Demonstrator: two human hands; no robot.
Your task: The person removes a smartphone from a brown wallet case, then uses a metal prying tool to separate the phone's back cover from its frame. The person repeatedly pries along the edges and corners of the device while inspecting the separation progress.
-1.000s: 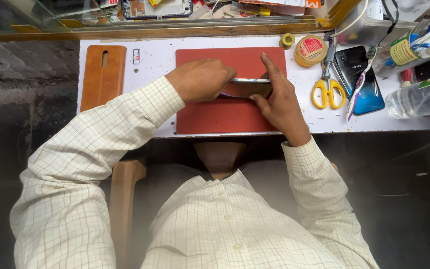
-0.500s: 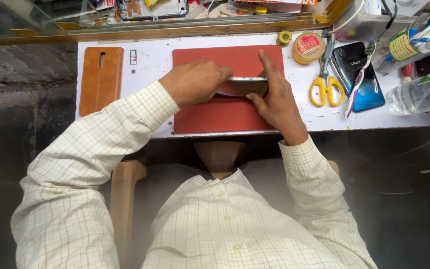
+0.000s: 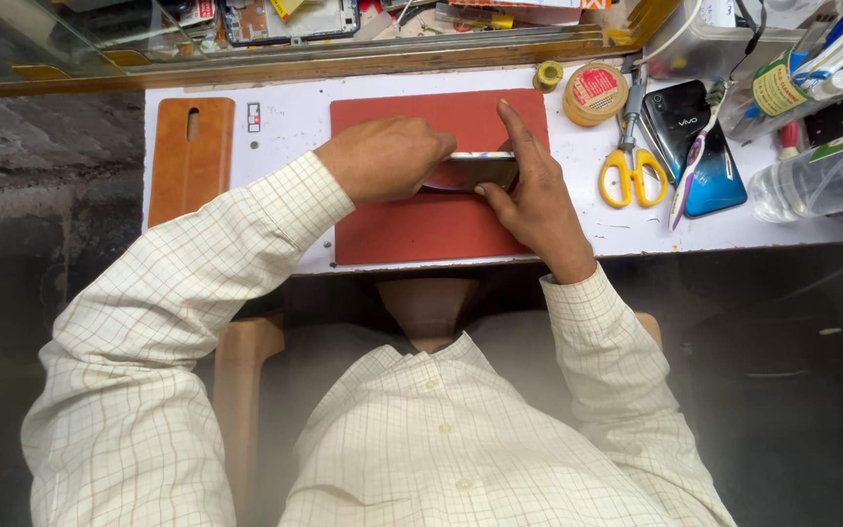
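I see my left hand [image 3: 387, 156] curled tight and my right hand [image 3: 531, 190] pinching the phone [image 3: 470, 173] on the red mat [image 3: 421, 229], and it could slip toward the scissors [image 3: 626, 166] at 3 o'clock if I push hard.

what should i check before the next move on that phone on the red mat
1. Phone lies over the red mat: ok, the mat shows on all sides of it.
2. Right hand steadies the phone: ok, thumb and forefinger bracket its right end.
3. Left hand grips the phone: cannot tell, the fist hides whatever it holds at the left end.
4. Phone's edge already opened: cannot tell, the hands cover it.
5. Yellow-handled scissors clear of the right hand: ok, they lie apart on the white bench top.
6. Brown phone cover out of the way: ok, left of the mat.
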